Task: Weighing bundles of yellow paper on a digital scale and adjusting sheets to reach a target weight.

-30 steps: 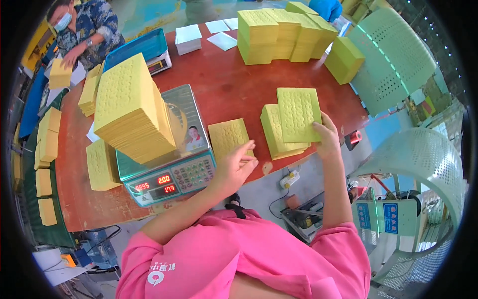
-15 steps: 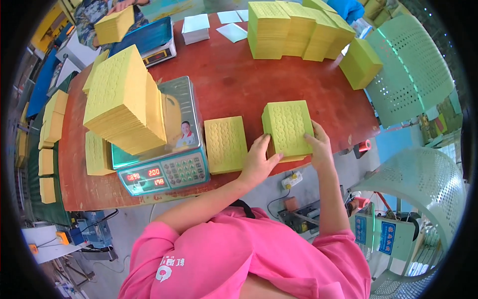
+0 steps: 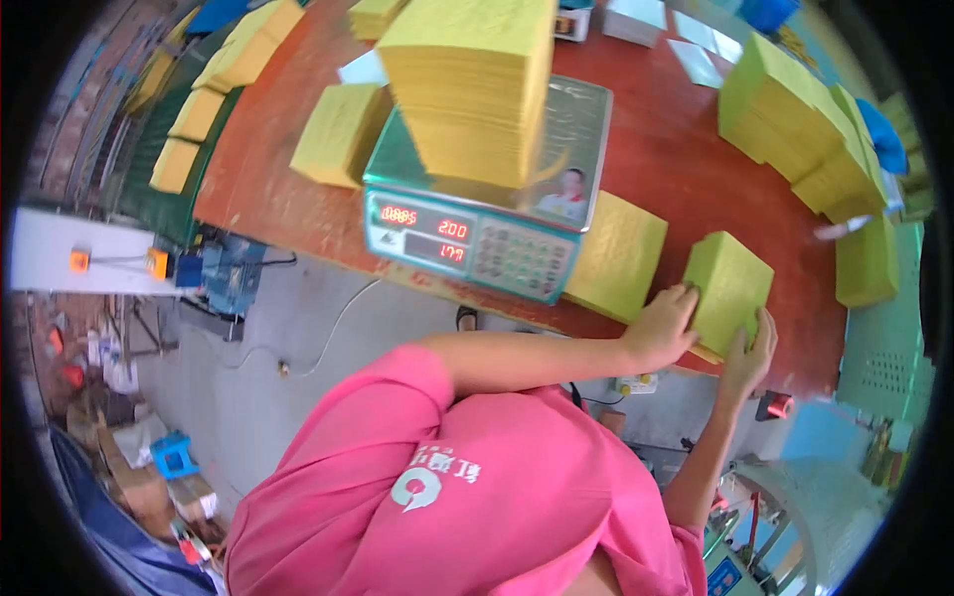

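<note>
Along the far left edge of the reddish-brown desk point(image 3: 696, 169) lie several small blocks of yellow paper point(image 3: 199, 114) in a row, matte and square-cornered, with a thicker yellow block point(image 3: 338, 134) standing just beside the scale. The digital scale point(image 3: 477, 233) has a teal plastic body, a shiny steel pan, red lit digits and a grey keypad; on its pan rests a tall yellow paper stack point(image 3: 477, 89), its side finely ribbed by the sheet edges. Right of the scale a flat yellow bundle point(image 3: 618, 256) lies on the desk, its surface faintly dotted. The left hand point(image 3: 661, 328) rests at the near corner of that bundle, its fingers against the left side of the yellow-green paper block point(image 3: 730, 288), which stands tilted at the desk's near edge. The right hand point(image 3: 747, 356) cups the block's lower right side, so the grip of both hands is closed about this block, one on each flank. At the far right more yellow-green stacks point(image 3: 795, 129) are piled high, and a pale green perforated plastic chair point(image 3: 879, 368) stands beyond the desk's end
</note>
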### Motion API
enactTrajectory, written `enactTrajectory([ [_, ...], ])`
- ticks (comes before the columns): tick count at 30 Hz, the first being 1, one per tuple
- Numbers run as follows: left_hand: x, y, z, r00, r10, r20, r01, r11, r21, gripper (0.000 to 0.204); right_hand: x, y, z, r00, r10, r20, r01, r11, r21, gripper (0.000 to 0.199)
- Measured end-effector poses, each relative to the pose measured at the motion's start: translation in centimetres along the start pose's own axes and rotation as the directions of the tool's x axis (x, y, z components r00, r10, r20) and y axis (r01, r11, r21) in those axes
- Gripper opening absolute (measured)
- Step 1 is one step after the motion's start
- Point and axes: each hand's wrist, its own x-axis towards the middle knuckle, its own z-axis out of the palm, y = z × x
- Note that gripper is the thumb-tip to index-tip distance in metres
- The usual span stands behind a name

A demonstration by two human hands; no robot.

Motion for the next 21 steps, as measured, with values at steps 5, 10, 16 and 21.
enactTrajectory([
  [5,-1.3,1.6,-4.6,0.982,0.015,0.187,0.007,0.993,-0.115,0.054,1.0,-1.6,0.7,1.0,0.017,0.001,-0.017,1.0,-0.012,0.039],
  [10,-3.7,7.2,-18.8,0.824,0.104,0.557,0.087,0.948,-0.306,0.03,0.6,-7.9,0.7,0.986,-0.12,-0.12,0.121,0.993,0.0,0.036],
  [16,-7.2,9.0,-33.7,0.994,0.104,-0.027,-0.102,0.835,-0.541,0.022,-1.0,-18.6,3.6,0.989,-0.106,-0.1,0.135,0.927,0.351,0.03],
  [21,-6.3,9.5,-33.9,0.947,0.32,-0.043,-0.294,0.8,-0.524,0.021,-2.5,-24.0,7.7,0.989,-0.128,-0.079,0.15,0.798,0.583,0.027],
])
